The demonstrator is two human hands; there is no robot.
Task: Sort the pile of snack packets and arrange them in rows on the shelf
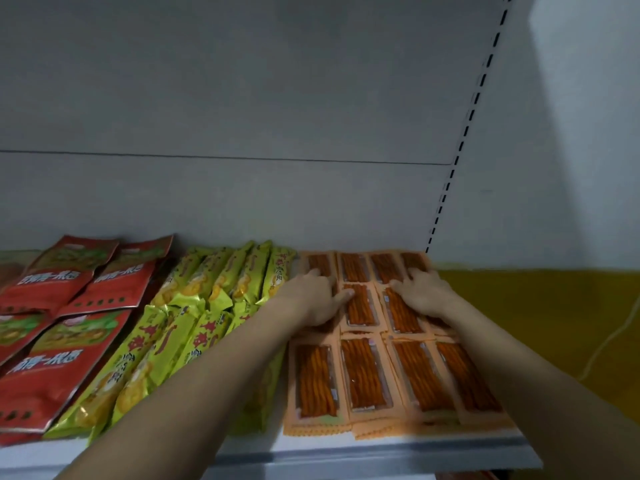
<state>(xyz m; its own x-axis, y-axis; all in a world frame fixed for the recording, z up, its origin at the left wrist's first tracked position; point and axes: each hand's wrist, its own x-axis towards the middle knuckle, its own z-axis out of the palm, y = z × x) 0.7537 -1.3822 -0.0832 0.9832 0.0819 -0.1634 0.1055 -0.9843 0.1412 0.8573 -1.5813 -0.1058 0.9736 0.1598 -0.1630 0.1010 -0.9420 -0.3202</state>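
Both hands reach forward over the shelf (pixel 398 455) and rest flat on the orange packets (pixel 360 372), which fill its right end in three rows running front to back. We see the left hand (pixel 311 299) lying on the left side of the middle row, fingers spread and fairly straight, its fingertips touching the back row. We see the right hand (pixel 420 292) lying on the right side of the same row, fingers likewise spread and pressing down, gripping nothing. Each orange packet lies with its long axis pointing away from us, toward the back panel (pixel 242 116).

Between the two hands sit two middle-row packets; the left one (pixel 360 304) looks slightly skewed against its neighbours, and we judge the left hand is nearer to it. The coming move probably turns on squaring this row, the hands pushing inward from either side.

To the left, just beside the orange block, stand the yellow-green packets (pixel 194 306), then the red packets (pixel 69 306), already grouped.
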